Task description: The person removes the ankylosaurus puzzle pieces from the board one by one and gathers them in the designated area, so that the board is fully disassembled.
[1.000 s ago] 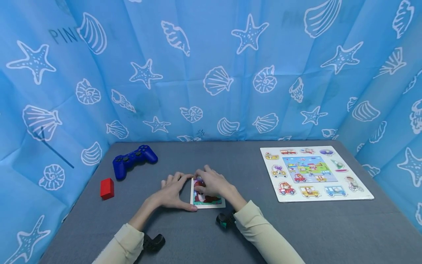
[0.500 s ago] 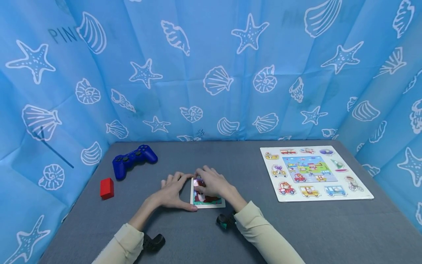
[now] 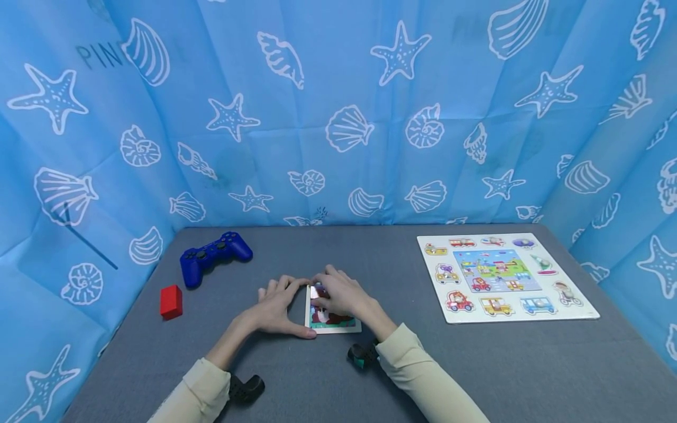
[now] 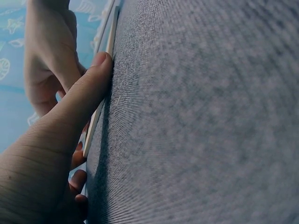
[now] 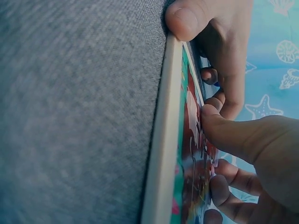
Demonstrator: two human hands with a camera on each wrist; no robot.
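Note:
A small jigsaw puzzle [image 3: 334,322] in a pale wooden frame lies flat on the grey cloth, showing a dark red and green picture. My left hand [image 3: 275,311] holds it at its left side, thumb on the near corner and index finger at the far corner. In the right wrist view, that thumb [image 5: 183,22] grips the corner of the pale frame [image 5: 162,126]. My right hand [image 3: 342,294] is over the puzzle's far part, its thumb and fingertips touching the picture surface and spread apart. Its back hides the far right of the picture.
A blue game controller [image 3: 215,256] and a red block [image 3: 171,302] lie on the left of the table. On the right is a white puzzle board [image 3: 508,279] with vehicle pieces. A blue seashell curtain [image 3: 338,164] hangs behind the table.

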